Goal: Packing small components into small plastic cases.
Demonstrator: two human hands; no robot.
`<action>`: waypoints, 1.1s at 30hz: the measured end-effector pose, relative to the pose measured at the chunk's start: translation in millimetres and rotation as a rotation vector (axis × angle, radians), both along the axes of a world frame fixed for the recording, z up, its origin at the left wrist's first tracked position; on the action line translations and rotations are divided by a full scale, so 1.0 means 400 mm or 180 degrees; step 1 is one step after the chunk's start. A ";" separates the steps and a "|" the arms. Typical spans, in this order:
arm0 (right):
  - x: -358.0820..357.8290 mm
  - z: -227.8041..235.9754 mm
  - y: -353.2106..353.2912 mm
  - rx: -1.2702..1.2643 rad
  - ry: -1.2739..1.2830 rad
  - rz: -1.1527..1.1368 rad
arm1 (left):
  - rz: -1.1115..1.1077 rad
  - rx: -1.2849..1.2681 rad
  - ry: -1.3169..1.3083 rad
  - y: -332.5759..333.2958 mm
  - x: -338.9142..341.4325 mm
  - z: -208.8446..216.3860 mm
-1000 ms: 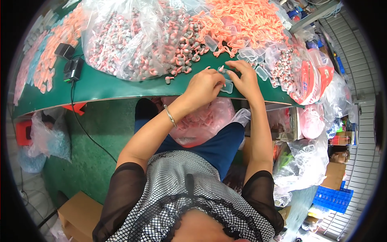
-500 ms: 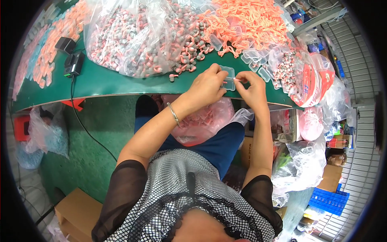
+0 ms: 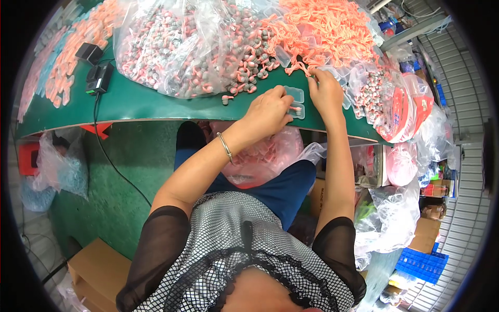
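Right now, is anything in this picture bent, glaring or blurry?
In the head view, the table's front edge curves and the corners go black; in the head view, white glare streaks the big bag and washes out the lower-right bag; in the head view, the left hand and right hand show no strong blur.

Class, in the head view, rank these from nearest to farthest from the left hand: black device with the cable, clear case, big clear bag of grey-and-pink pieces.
From the left hand:
1. Clear case: immediately to its right.
2. Big clear bag: to its left, farther back.
3. Black device: far left, past the bag.
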State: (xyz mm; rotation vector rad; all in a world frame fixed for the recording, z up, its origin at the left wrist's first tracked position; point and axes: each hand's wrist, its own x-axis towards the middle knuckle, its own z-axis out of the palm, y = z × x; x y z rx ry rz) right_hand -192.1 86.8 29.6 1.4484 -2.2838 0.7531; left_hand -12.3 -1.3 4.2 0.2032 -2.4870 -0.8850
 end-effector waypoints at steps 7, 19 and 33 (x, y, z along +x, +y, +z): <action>-0.053 -0.053 -0.044 0.0346 0.0549 -0.0382 | -0.0092 0.0134 -0.0019 -0.015 0.018 -0.004; 0.130 0.013 0.138 0.0042 -0.0526 0.1059 | 0.0002 0.0356 0.0258 -0.014 0.019 -0.008; 0.110 0.007 0.126 0.0230 -0.0397 0.0821 | -0.0001 0.0297 0.0346 -0.009 0.025 -0.010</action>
